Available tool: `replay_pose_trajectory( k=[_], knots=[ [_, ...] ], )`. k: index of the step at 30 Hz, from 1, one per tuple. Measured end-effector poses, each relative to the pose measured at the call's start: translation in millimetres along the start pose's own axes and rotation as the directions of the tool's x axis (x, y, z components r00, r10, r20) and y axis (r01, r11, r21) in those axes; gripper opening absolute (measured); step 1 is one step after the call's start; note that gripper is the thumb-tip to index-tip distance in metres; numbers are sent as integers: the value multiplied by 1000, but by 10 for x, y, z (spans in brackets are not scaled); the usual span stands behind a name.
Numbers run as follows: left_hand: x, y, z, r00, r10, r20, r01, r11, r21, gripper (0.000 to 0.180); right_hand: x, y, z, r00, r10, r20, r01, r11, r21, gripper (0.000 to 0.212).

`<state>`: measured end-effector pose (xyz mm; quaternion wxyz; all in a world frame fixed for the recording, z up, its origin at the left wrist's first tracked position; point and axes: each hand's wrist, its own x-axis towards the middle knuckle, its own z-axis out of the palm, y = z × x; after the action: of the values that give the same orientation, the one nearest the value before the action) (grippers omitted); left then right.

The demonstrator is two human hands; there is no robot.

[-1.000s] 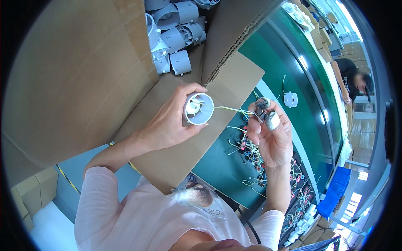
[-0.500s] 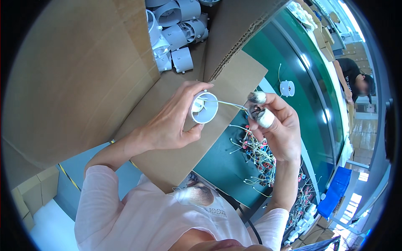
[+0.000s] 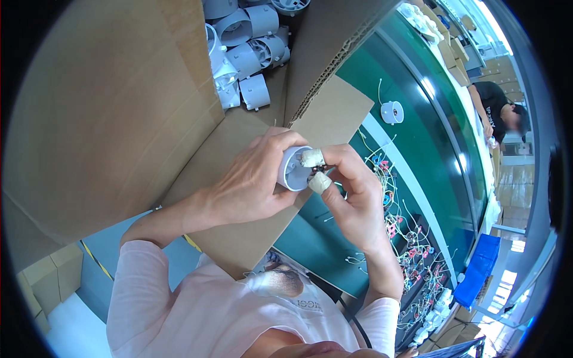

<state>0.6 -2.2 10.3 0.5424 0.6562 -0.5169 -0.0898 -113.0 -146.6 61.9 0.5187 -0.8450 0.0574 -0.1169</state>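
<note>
My left hand (image 3: 245, 182) is wrapped round a white plastic cylinder housing (image 3: 287, 169), its open end tilted toward my right hand. At that opening, the taped thumb and forefinger of my right hand (image 3: 360, 206) pinch a small dark metallic part (image 3: 318, 170). The part sits at the rim, mostly covered by the fingertips, so I cannot tell how far inside it is. White tape or covers wrap both of those fingertips.
A large cardboard box (image 3: 113, 107) at the left holds several white housings (image 3: 255, 91). Its flap (image 3: 340, 113) lies below my hands. On the green table, a heap of wired parts (image 3: 412, 250) and one housing (image 3: 392, 112) lie right. A co-worker (image 3: 498, 107) is beyond.
My right hand has moved left with the small dark part, up to the housing's opening. The pale wires that stretched between the two are now hidden. My left hand keeps holding the housing.
</note>
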Motion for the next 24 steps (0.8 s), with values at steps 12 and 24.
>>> replay_pose_trajectory(
  k=[12,24],
  knots=[
    [-19,18,-79,998,52,-39,-45,987,154,66,-8,101,87,939,-337,-70,289,883,-371,39],
    [-11,-25,-46,990,47,-131,-33,993,113,62,74,170,263,914,-373,-159,247,823,-512,36]
  ],
)
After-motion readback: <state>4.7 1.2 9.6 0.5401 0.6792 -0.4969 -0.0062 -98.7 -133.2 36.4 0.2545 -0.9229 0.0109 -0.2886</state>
